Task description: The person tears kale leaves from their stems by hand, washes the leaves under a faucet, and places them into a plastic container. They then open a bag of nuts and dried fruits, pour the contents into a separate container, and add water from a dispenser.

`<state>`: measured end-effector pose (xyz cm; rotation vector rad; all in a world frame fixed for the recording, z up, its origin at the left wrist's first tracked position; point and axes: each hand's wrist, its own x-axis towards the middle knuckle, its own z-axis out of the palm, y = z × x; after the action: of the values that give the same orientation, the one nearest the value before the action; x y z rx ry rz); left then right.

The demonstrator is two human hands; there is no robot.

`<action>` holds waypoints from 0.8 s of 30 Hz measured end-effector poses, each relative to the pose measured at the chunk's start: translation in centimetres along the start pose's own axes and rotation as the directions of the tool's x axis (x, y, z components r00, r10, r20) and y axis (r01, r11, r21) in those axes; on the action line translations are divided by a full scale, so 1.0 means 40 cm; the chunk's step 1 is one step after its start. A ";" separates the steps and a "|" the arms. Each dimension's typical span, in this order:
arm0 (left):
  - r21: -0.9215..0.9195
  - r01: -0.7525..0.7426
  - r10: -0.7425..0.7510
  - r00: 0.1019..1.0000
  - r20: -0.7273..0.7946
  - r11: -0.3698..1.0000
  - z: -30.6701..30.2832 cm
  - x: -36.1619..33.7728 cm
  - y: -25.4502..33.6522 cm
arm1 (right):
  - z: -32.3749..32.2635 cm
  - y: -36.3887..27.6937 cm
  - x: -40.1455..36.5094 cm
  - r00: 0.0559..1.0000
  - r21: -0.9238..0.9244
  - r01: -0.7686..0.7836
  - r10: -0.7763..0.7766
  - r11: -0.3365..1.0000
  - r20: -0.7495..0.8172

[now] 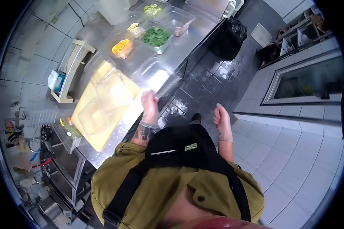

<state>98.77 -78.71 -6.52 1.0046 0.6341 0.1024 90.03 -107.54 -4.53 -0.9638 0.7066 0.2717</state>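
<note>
My left hand (150, 107), in a clear glove, is closed at the counter's front edge, beside an empty clear container (156, 76); whether its fingers grip anything is hidden. My right hand (221, 117), also gloved, hangs above the floor, closed with nothing visible in it. Clear lids or trays (112, 89) lie on a yellow cutting board (99, 143). Behind them stand containers with orange slices (120, 46), chopped greens (156, 36) and lime pieces (152, 10).
A steel sink (63, 177) is at the lower left, next to a clear container (70, 129) with vegetable pieces. A cream rack (67, 82) stands by the wall. A black bag (229, 38) hangs past the counter's edge, above the wet tiled floor (202, 82).
</note>
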 end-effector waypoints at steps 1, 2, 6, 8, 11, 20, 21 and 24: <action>0.017 -0.039 0.040 0.998 -0.058 0.999 -0.011 0.031 -0.047 | -0.072 -0.040 0.021 0.999 -0.072 0.002 -0.006 0.997 -0.052; 0.074 -0.135 0.140 0.988 -0.070 0.988 -0.020 0.044 -0.073 | -0.131 -0.085 0.031 0.995 -0.060 -0.004 -0.002 0.998 -0.096; -0.292 0.079 -0.192 0.905 -0.380 0.953 0.062 0.019 -0.089 | -0.306 -0.304 0.078 0.995 0.092 0.097 -0.093 0.991 -0.042; -0.404 0.295 -0.381 0.912 -0.150 0.866 0.075 -0.009 -0.119 | -0.284 -0.429 0.107 0.997 0.336 0.060 -0.074 0.940 0.030; 0.171 0.474 -0.488 0.871 0.055 0.864 0.363 -0.046 -0.131 | -0.266 -0.570 0.270 0.915 0.567 -0.001 -0.228 0.824 0.333; 0.032 -0.871 0.022 0.049 0.999 0.491 1.372 0.158 -0.215 | 0.033 -1.163 0.754 0.690 0.809 -0.064 -0.559 0.585 0.459; 0.022 -0.858 0.015 0.034 0.999 0.513 1.455 0.190 -0.212 | 0.013 -1.244 0.809 0.670 0.841 -0.110 -0.586 0.529 0.456; -0.082 -0.826 0.034 -0.077 0.996 0.558 1.651 0.251 -0.205 | -0.001 -1.464 0.901 0.693 0.889 0.057 -0.659 0.455 0.292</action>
<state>140.95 -129.37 7.04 1.6204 -1.2023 -0.1738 146.72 -143.57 10.13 -0.0139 -0.0833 -0.1920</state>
